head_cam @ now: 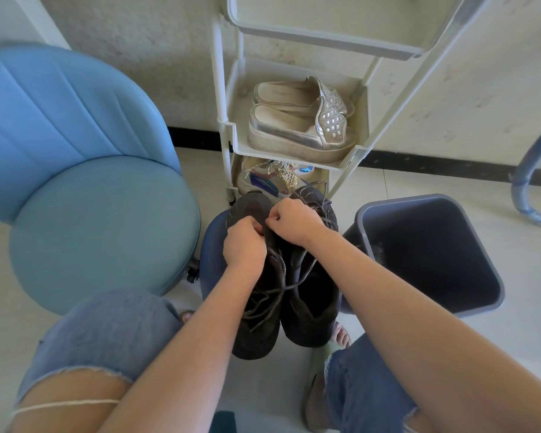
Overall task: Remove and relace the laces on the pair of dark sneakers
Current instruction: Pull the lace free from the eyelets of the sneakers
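Two dark sneakers stand side by side on a small dark blue stool [209, 260], toes pointing away from me. On the left sneaker [256, 332] a grey lace [278, 285] lies loose in loops over the opening. My left hand [244, 245] and my right hand [294, 221] meet near its toe end, each with curled fingers pinching the lace. The right sneaker [312, 301] still carries lace across its front, partly hidden behind my right hand.
A blue padded chair [84, 189] stands at the left. A white shoe rack [294, 142] with silver slip-ons and a colourful sneaker stands just behind the stool. A grey bin [428, 254] sits at the right. My knees in torn jeans frame the stool.
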